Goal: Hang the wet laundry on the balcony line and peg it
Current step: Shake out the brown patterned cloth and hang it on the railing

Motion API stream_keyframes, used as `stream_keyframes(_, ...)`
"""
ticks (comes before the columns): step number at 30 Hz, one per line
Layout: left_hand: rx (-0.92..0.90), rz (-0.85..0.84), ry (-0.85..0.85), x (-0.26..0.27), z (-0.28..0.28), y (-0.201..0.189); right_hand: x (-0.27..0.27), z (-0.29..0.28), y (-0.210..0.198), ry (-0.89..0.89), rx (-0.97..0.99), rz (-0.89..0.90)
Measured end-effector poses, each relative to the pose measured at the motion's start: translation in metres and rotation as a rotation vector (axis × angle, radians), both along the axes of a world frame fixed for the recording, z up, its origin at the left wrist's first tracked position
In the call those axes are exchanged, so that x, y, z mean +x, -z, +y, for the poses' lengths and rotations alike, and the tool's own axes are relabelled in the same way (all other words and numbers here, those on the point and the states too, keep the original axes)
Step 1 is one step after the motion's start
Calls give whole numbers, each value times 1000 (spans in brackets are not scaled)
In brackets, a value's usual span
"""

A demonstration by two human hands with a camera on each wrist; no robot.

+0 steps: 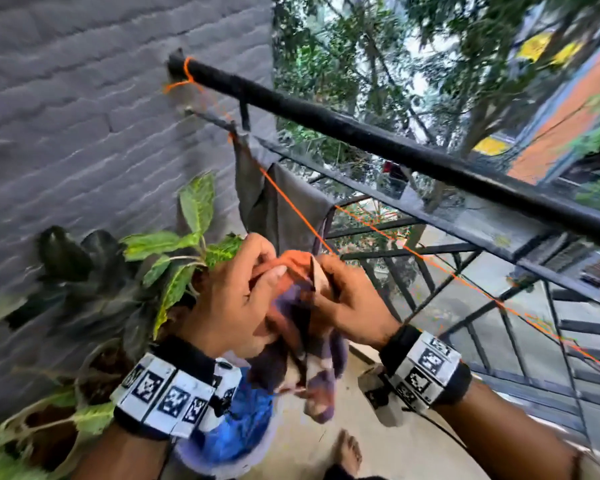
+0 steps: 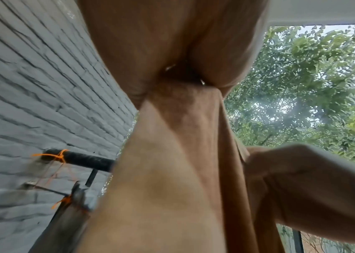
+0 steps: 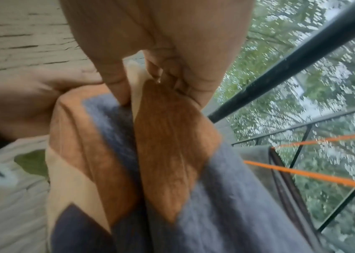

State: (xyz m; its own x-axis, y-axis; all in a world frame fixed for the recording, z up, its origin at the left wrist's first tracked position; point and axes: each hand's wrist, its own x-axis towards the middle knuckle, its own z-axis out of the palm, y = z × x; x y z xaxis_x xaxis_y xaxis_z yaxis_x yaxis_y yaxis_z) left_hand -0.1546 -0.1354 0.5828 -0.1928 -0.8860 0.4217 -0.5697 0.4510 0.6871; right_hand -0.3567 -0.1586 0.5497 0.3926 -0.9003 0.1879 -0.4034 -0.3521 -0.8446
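Observation:
Both hands hold one wet cloth patterned in orange, tan and grey-purple, which hangs bunched below them. My left hand grips its top edge on the left; my right hand pinches the edge beside it. In the right wrist view the fingers pinch the orange and grey cloth. The left wrist view is mostly filled by tan cloth. An orange line runs from the wall rail to the right, just behind the hands. A grey garment hangs over it near the wall.
A black balcony railing with metal bars runs diagonally behind the line. A potted plant stands left against the grey brick wall. A blue tub sits on the floor below my left wrist. Bare toes show on the floor.

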Motion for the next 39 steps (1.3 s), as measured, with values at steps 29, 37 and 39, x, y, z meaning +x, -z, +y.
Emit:
stream_keyframes(29,-59,183,-140,87,-30,-50,-5,-33,81,304,231,955)
stream_keyframes(37,-46,256,-185,155,-13,-38,22,-10,113,236,393,552)
stream_keyframes(39,-54,241,-215,172,-9,-36,21,-5,117,231,425,313)
